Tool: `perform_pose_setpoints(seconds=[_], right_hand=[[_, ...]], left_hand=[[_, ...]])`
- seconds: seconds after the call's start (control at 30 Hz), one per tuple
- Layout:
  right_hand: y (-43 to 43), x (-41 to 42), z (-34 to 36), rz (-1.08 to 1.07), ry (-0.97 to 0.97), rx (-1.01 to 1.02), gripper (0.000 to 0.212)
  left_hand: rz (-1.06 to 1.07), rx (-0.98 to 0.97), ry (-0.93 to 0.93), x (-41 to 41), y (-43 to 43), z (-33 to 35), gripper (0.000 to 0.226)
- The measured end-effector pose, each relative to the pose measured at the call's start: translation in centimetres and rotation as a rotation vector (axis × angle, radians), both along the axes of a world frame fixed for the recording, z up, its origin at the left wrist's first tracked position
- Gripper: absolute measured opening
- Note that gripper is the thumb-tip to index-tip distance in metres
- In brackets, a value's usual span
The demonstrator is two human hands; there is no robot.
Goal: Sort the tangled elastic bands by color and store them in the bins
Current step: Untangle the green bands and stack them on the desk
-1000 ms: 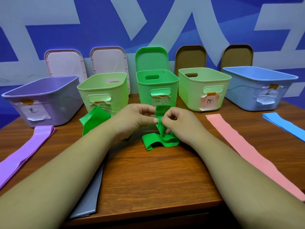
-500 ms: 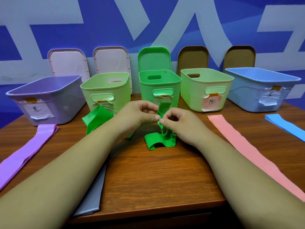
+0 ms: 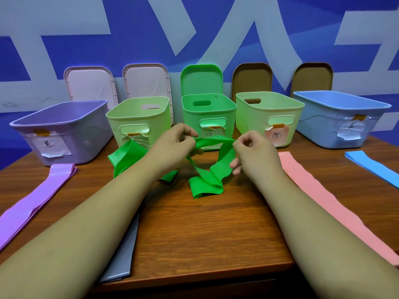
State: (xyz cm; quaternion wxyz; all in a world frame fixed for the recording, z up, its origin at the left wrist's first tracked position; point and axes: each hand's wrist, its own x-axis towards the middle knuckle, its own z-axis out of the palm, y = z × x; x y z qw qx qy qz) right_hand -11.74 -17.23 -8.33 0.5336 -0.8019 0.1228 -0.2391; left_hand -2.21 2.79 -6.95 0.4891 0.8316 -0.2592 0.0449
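- Left hand [image 3: 175, 145], right hand [image 3: 253, 153] both pinching green band [image 3: 205, 184], grips clamped on it.
- Best going slowly, easing twists apart before dropping into green bin [image 3: 192, 123].

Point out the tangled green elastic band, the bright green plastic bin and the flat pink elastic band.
tangled green elastic band [image 3: 206, 187], head view, lowest fold
bright green plastic bin [image 3: 190, 120], head view, front wall
flat pink elastic band [image 3: 317, 199], head view, mid strip

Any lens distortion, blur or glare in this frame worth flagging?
Head view: wide-angle skew on the purple bin and blue bin; even lighting, no harsh glare; left hand, right hand and green band fairly sharp.
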Motion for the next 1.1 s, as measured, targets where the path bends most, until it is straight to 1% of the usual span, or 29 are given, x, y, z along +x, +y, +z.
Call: perform_pose_setpoints(seconds=[0.07,0.1,0.13,0.17,0.23,0.27,0.3,0.33,0.4,0.43,0.47,0.5,0.53,0.57,0.67,0.7,0.8,0.83,0.9,0.93,0.97,1.03,1.1], right_hand=[[0.1,0.2,0.1,0.042,-0.04,0.244,0.005],[0.2,0.3,0.1,0.06,-0.061,0.33,0.005],[0.1,0.4,0.0,0.06,-0.074,0.352,0.005],[0.0,0.5,-0.1,0.032,-0.067,0.278,0.006],[-0.5,0.3,0.0,-0.058,-0.048,0.011,0.007],[-0.6,0.2,0.1,-0.086,-0.072,-0.051,0.007],[-0.6,0.1,0.3,-0.088,-0.117,-0.065,0.007],[-0.6,0.1,0.3,-0.085,-0.17,-0.049,0.008],[-0.4,0.0,0.3,-0.088,-0.275,-0.025,0.009],[-0.3,0.0,0.3,-0.081,-0.316,-0.029,0.011],[-0.2,-0.1,0.3,-0.071,-0.347,-0.037,0.014],[0.0,-0.2,0.3,-0.068,-0.371,-0.043,0.016],[0.2,-0.3,0.3,-0.079,-0.395,-0.055,0.016],[0.3,-0.4,0.4,-0.103,-0.425,-0.072,0.015],[0.2,-0.7,0.6,-0.229,-0.512,-0.116,0.016],[0.2,-0.8,0.7,-0.25,-0.524,-0.113,0.017],[0.3,-0.8,0.6,-0.229,-0.492,-0.126,0.017],[0.4,-0.6,0.5,-0.212,-0.478,-0.138,0.016],[0.3,-0.3,0.2,-0.154,-0.437,-0.129,0.015],[0.2,-0.1,0.1,-0.112,-0.399,-0.126,0.014],[0.2,0.1,-0.1,-0.075,-0.355,-0.14,0.014],[0.2,0.5,-0.5,-0.039,-0.284,-0.189,0.012],[0.3,0.8,-0.8,-0.027,-0.26,-0.211,0.012]], left_hand=[[-0.05,-0.136,0.095,-0.2,-0.2,0.2,0.017],[-0.071,-0.153,0.101,-0.4,-0.2,0.4,0.015],[-0.085,-0.124,0.076,-0.5,-0.2,0.5,0.014],[-0.11,-0.08,0.052,-0.7,-0.1,0.5,0.013],[-0.181,0.038,0.054,-1.0,0.2,0.7,0.014],[-0.216,0.1,0.08,-1.1,0.4,0.9,0.015],[-0.259,0.149,0.138,-1.2,0.7,1.2,0.019],[-0.309,0.211,0.195,-1.1,1.0,1.5,0.029],[-0.413,0.365,0.277,-1.2,1.8,2.3,0.06],[-0.475,0.394,0.361,-1.3,2.2,2.6,0.075],[-0.534,0.359,0.492,-1.2,2.5,2.7,0.085],[-0.581,0.3,0.628,-1.3,2.9,2.9,0.085],[-0.606,0.262,0.718,-1.3,3.2,3.0,0.082],[-0.613,0.266,0.766,-1.1,3.5,3.2,0.083],[-0.553,0.377,0.818,-0.6,3.8,3.4,0.107],[-0.524,0.398,0.817,-0.6,3.8,3.5,0.109],[-0.519,0.381,0.747,-0.4,3.5,3.2,0.1],[-0.534,0.346,0.693,-0.3,3.3,3.1,0.087],[-0.551,0.283,0.574,-0.5,2.7,3.0,0.049],[-0.551,0.25,0.528,-0.7,2.4,2.9,0.037],[-0.551,0.214,0.494,-0.8,2.2,2.9,0.034],[-0.531,0.141,0.446,-0.9,1.6,2.4,0.037],[-0.478,0.106,0.38,-0.8,1.1,2.0,0.036]])
